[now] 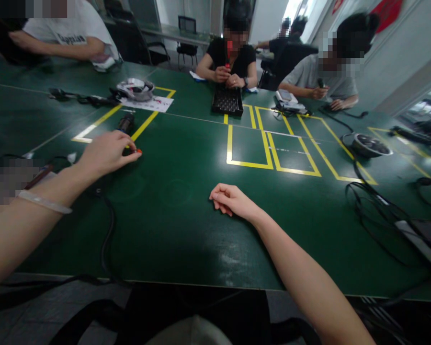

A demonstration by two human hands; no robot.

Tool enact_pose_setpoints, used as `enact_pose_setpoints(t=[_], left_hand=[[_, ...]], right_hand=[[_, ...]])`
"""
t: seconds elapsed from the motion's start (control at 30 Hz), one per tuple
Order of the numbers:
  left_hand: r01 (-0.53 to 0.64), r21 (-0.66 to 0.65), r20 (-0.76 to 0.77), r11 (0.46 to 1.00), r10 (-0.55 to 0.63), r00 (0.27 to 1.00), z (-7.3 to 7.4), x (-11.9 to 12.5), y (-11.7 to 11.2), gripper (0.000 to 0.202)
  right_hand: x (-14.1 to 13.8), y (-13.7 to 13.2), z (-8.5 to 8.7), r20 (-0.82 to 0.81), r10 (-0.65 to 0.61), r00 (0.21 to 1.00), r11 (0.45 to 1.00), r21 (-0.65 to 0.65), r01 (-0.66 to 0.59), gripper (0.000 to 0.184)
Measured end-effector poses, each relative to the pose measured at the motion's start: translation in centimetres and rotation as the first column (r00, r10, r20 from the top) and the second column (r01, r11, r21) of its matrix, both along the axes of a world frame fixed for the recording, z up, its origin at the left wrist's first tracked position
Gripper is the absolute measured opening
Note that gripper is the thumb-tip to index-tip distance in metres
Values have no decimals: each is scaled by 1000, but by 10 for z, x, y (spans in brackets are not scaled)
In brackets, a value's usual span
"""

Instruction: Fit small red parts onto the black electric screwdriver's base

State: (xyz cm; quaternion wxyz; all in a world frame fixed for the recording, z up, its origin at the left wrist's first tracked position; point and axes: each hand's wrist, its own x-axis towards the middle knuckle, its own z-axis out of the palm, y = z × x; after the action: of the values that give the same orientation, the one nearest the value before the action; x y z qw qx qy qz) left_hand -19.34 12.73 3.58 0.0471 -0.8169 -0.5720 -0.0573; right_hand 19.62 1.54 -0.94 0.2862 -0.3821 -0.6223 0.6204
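Observation:
My left hand [106, 152] reaches over the left side of the green table [172, 225], its thumb and forefinger pinched on a small orange piece [139, 152] that is mostly hidden by the fingertips. Just beyond its knuckles stands a dark, ribbed cylinder [126, 123], partly covered by the hand. My right hand [233, 199] rests on the table near the middle, loosely curled with thumb against fingers; nothing shows in it. In front of that hand, yellow tape [249, 165] outlines a rectangle on the tabletop.
Across the table, a person holds a red-tipped tool [228, 55] over a black tray [227, 103]. Black cables [366, 211] and a round metal dish [371, 145] lie at the right. A grey bundle [135, 89] sits on paper at the far left. One cable [107, 235] runs below my left forearm.

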Motion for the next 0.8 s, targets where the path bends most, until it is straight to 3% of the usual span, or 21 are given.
enact_pose_setpoints(t=[0.07,0.23,0.33,0.63,0.8], left_hand=[[130,48,-27,990,-129,991,-4,36,-20,44],[399,73,149,914,-406,902,-13,138,-79,31],[512,119,154,851,-525,837,-12,173,-102,25],[583,150,84,798,-598,797,-7,185,-113,24],[617,60,110,785,-619,777,-7,181,-109,31]], right_hand=[[0,0,0,-1,-2,1000,1000,-5,2,18],[-1,0,0,-20,-11,1000,999,-37,10,24],[1,0,2,-24,-17,1000,998,-54,16,31],[1,-3,6,36,15,999,999,-47,-14,34],[3,-3,6,53,60,997,998,-29,-59,32]])
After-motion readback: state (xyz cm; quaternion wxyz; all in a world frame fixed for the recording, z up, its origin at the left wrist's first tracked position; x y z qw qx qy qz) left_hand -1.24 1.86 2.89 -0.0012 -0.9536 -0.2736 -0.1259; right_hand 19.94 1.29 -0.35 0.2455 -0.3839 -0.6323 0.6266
